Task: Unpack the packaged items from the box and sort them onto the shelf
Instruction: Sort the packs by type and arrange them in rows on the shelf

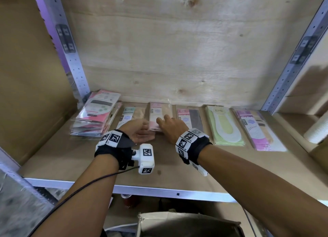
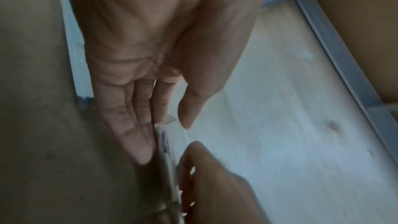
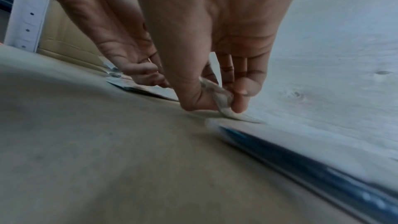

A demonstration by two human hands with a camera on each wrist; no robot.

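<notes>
Both hands met at a pink packet (image 1: 157, 118) lying flat near the back edge of the shelf (image 1: 71, 158), in a row of packets. The right hand (image 1: 173, 128) pinched its near end between thumb and fingertips. The left hand (image 1: 137, 130) lay with straight fingers against the packet's left side, gripping nothing. The box (image 1: 186, 224) stood below the shelf's front edge.

Packets (image 1: 190, 117) in row on shelf (image 1: 58, 158); stack (image 1: 95, 116) leftmost.
</notes>
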